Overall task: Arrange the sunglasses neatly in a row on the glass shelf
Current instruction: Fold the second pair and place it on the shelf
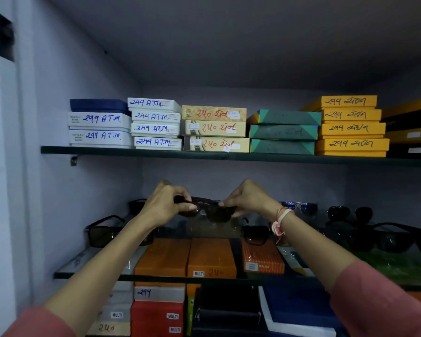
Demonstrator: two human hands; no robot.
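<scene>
Sunglasses [206, 210] are pinched at each end by my left hand [164, 205] and right hand [249, 199], lifted above the glass shelf [88, 263]. I judge the row half done: several pairs [350, 212] already sit there, and this one needs placing.

A single head-worn wide-angle camera faces straight into a shelved alcove at close range. The upper glass shelf [229, 155] crosses mid-frame, the lower glass shelf [88, 273] the lower third, edges bowed.

Both hands, left [164, 203] and right [247, 199], pinch one dark pair of sunglasses [213, 210] above the glass shelf [88, 269]; other pairs [102, 232] sit on it (labelled boxes [214, 127] stacked on the shelf above).
</scene>
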